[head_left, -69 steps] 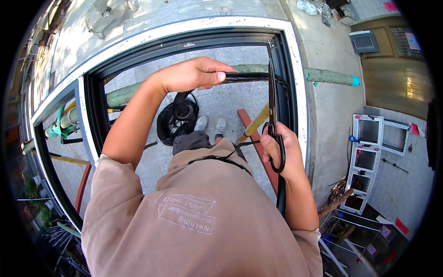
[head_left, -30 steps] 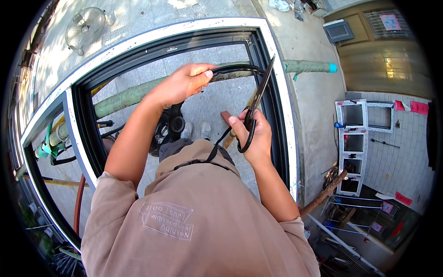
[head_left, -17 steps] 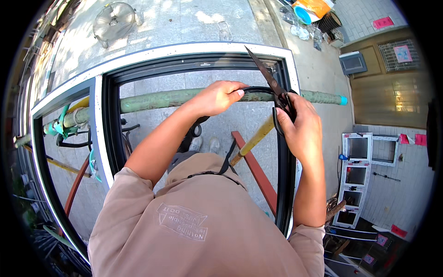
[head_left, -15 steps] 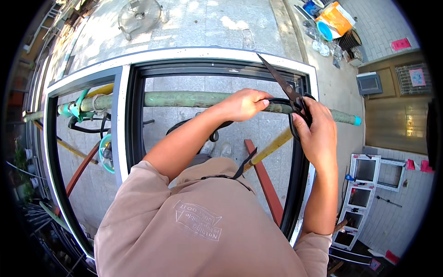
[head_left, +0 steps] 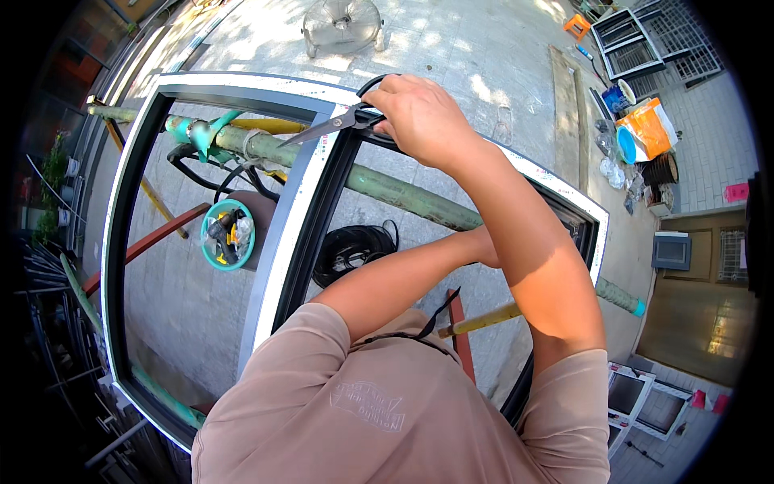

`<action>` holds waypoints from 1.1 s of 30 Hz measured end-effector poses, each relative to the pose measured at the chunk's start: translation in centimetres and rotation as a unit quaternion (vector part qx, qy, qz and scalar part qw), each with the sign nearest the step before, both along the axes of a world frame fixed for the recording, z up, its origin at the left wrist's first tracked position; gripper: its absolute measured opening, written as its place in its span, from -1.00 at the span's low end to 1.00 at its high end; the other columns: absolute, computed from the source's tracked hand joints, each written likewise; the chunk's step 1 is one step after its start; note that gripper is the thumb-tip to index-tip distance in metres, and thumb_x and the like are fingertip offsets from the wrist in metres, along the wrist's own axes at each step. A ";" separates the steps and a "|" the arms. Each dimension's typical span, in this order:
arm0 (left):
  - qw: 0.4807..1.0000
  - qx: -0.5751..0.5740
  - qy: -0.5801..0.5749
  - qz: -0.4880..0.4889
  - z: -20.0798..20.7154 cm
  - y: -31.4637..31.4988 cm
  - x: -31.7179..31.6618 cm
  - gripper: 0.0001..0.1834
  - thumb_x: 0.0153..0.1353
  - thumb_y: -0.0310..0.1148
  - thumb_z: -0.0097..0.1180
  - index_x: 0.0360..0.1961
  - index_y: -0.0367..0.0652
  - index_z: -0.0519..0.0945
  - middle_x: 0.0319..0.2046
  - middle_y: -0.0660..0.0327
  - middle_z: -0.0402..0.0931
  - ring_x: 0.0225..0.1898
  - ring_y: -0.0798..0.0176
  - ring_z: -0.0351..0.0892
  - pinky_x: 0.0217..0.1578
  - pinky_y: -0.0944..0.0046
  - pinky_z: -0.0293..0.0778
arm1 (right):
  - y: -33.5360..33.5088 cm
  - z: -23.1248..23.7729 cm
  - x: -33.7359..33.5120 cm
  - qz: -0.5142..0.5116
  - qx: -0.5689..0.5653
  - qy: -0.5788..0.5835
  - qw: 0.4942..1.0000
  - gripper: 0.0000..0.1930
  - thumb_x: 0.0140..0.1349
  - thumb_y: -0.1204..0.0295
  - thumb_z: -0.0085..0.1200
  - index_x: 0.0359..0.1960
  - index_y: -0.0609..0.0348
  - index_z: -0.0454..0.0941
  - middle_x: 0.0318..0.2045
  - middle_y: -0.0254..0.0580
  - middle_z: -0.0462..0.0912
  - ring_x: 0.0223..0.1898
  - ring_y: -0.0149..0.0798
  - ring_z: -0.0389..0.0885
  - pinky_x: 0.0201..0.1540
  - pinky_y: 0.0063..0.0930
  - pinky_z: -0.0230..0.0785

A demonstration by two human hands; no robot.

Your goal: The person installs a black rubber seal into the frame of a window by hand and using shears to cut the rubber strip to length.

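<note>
My right hand is closed round the black handles of a pair of scissors. The dark blades point left across the joint where the middle bar meets the far side of a white and grey window frame. A thin black loop shows beside the right fingers; what it belongs to is unclear. My left hand lies behind my right forearm, over the frame's right opening, with its fingers hidden. Below that opening rests a coil of black rubber strip.
A green pole supports the frame, with red-brown bars and a yellow pole beneath. Left of the coil, a turquoise basin holds tools. Beyond stand a floor fan and an orange bag.
My right hand has swung left with the scissors, from the right end of the frame to the middle bar. My left hand, earlier pinching a black strip, is now hidden under my right forearm.
</note>
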State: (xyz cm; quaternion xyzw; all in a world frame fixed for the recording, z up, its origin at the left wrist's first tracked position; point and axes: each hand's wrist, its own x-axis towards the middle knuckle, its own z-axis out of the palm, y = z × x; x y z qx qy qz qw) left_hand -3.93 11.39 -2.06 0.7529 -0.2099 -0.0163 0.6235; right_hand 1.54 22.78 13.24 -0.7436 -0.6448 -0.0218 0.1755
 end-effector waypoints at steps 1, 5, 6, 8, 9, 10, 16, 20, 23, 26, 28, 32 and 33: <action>0.999 -0.019 -0.039 0.028 -4.4 -0.8 1.0 -0.48 0.41 -0.20 0.54 0.32 -0.10 0.73 0.37 0.05 0.68 0.39 0.05 0.60 0.38 -0.05 0.52 | 2.4 -0.2 -1.1 0.032 -0.007 -0.012 0.999 -0.59 0.37 0.38 0.43 0.24 0.11 0.78 0.07 -0.11 0.77 0.21 0.04 0.70 0.33 -0.04 0.53; 0.989 -0.107 0.103 -0.022 0.3 0.2 -0.6 -0.38 0.35 -0.17 0.60 0.38 -0.08 0.69 0.43 0.06 0.62 0.45 0.04 0.54 0.42 -0.05 0.47 | 2.5 -2.3 1.3 0.022 0.004 -0.050 0.999 -0.76 0.41 0.42 0.24 0.04 0.07 0.84 0.01 -0.12 0.76 0.19 0.01 0.72 0.31 -0.04 0.54; 0.988 -0.124 0.092 -0.020 0.2 0.2 -0.7 -0.35 0.34 -0.15 0.61 0.39 -0.07 0.68 0.45 0.06 0.61 0.46 0.04 0.52 0.44 -0.05 0.46 | 2.6 -2.2 1.4 0.020 0.000 -0.050 0.999 -0.75 0.41 0.42 0.22 0.05 0.06 0.84 0.02 -0.12 0.76 0.20 0.01 0.72 0.32 -0.04 0.54; 0.991 -0.109 0.071 -0.014 0.0 0.2 -0.4 -0.31 0.32 -0.13 0.63 0.41 -0.07 0.66 0.47 0.07 0.58 0.48 0.05 0.50 0.46 -0.06 0.43 | 2.3 -2.0 2.0 0.015 0.004 -0.049 0.999 -0.73 0.41 0.43 0.22 0.07 0.05 0.84 0.05 -0.13 0.76 0.22 0.01 0.71 0.34 -0.04 0.53; 0.995 -0.077 0.062 -0.008 -0.2 0.0 -0.2 -0.29 0.31 -0.12 0.63 0.43 -0.06 0.66 0.48 0.07 0.57 0.48 0.05 0.49 0.47 -0.06 0.42 | 1.8 -1.9 2.3 0.011 0.014 -0.046 0.999 -0.72 0.41 0.43 0.23 0.09 0.05 0.84 0.06 -0.13 0.76 0.22 0.01 0.70 0.35 -0.04 0.52; 0.997 -0.062 0.040 0.002 -1.7 -0.3 0.1 -0.29 0.31 -0.13 0.63 0.42 -0.07 0.65 0.48 0.07 0.57 0.49 0.05 0.49 0.47 -0.06 0.42 | 1.6 -1.6 1.9 0.012 0.022 -0.041 0.999 -0.72 0.41 0.44 0.24 0.10 0.05 0.84 0.07 -0.13 0.76 0.23 0.01 0.70 0.36 -0.04 0.51; 0.995 -0.080 -0.024 -0.051 0.0 0.6 0.4 -0.65 0.50 -0.34 0.36 0.26 -0.13 0.75 0.28 0.11 0.74 0.36 0.11 0.64 0.34 -0.06 0.54 | -10.2 0.5 0.0 -0.073 0.183 0.059 0.979 -0.65 0.39 0.40 0.41 0.19 0.08 0.79 0.06 -0.14 0.76 0.17 0.08 0.69 0.28 -0.02 0.55; 0.996 0.051 0.076 -0.009 0.7 0.4 1.7 -0.63 0.63 -0.23 0.15 0.22 -0.25 0.75 0.09 -0.15 0.80 0.20 -0.25 0.75 0.20 -0.10 0.61 | -22.8 0.9 -0.9 -0.304 0.199 0.003 0.932 -0.60 0.36 0.40 0.44 0.22 0.11 0.77 0.11 -0.05 0.76 0.17 0.10 0.71 0.28 -0.06 0.55; 0.991 0.070 0.112 0.000 3.4 -1.2 2.0 -0.58 0.66 -0.20 0.08 0.26 -0.31 0.71 -0.06 -0.17 0.81 0.03 -0.12 0.79 0.11 -0.03 0.62 | -34.2 -0.7 -1.5 -0.553 0.182 0.006 0.813 -0.47 0.38 0.30 0.44 0.33 0.21 0.68 0.17 0.10 0.73 0.27 0.16 0.68 0.37 -0.04 0.52; 0.989 0.071 0.124 0.035 3.6 -2.4 2.7 -0.55 0.67 -0.18 0.07 0.28 -0.32 0.70 -0.04 -0.18 0.80 0.03 -0.13 0.77 0.12 -0.02 0.59 | -39.6 -1.7 -4.2 -0.644 0.149 0.127 0.739 -0.24 0.37 0.15 0.49 0.49 0.32 0.53 0.31 0.29 0.65 0.41 0.21 0.62 0.50 -0.04 0.44; 0.990 0.072 0.111 0.048 3.6 -3.2 4.0 -0.56 0.64 -0.16 0.07 0.20 -0.32 0.74 -0.02 -0.28 0.77 0.12 -0.43 0.73 0.15 -0.17 0.58 | -40.6 -2.9 -5.6 -0.643 0.103 0.183 0.737 0.03 0.29 0.04 0.56 0.64 0.37 0.32 0.42 0.43 0.55 0.48 0.27 0.56 0.57 -0.05 0.38; 0.976 0.104 0.184 0.046 4.4 -5.4 6.8 -0.53 0.65 -0.12 0.06 0.12 -0.37 0.76 0.00 -0.34 0.76 0.11 -0.41 0.75 0.17 -0.13 0.57 | -39.6 -5.0 -6.7 -0.643 -0.035 0.138 0.752 0.18 0.23 0.09 0.59 0.74 0.28 0.11 0.44 0.40 0.54 0.45 0.27 0.61 0.49 0.00 0.46; 0.975 0.108 0.193 0.040 4.5 -5.9 7.5 -0.52 0.66 -0.12 0.06 0.14 -0.36 0.77 -0.01 -0.34 0.77 0.12 -0.37 0.77 0.19 -0.10 0.57 | -38.5 -4.2 -6.8 -0.661 -0.066 0.129 0.736 0.18 0.23 0.11 0.58 0.75 0.27 0.10 0.46 0.38 0.54 0.42 0.26 0.63 0.47 0.02 0.49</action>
